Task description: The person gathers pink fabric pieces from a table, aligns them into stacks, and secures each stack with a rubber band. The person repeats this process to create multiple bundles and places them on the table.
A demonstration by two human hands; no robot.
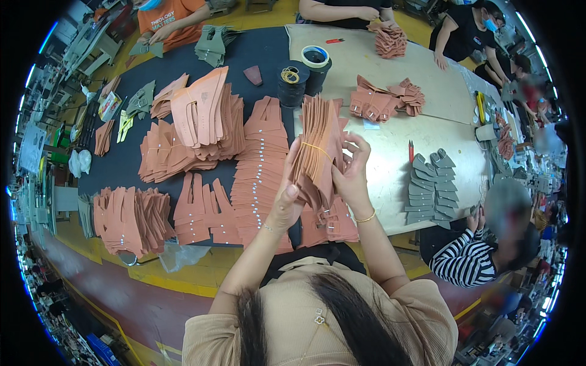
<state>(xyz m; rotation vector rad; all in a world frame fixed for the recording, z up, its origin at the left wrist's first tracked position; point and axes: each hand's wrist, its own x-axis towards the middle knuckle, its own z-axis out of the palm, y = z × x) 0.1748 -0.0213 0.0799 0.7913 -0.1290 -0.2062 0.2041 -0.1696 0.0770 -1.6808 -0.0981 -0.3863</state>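
A thick bundle of flat, pinkish-brown cut pieces (315, 135) is held up in front of me, a yellow rubber band (315, 147) looped round its middle. My left hand (285, 194) is closed on its left side, thumb at the near face and the other fingers mostly hidden behind. On the right side, my right hand (355, 174) grips the same bundle with curled fingers. Below and to the left, overlapping rows of similar pieces (261, 177) lie on the dark table cover. More such pieces (332, 222) lie just under my hands.
Tall pinkish-brown stacks (204, 116) stand to the left. Beyond the bundle are two dark containers, one topped with rubber bands (290, 75), the other with a tape roll (315, 57). Grey-green pieces (431, 188) and a red pen-like tool (411, 151) lie right. Other people work around the table.
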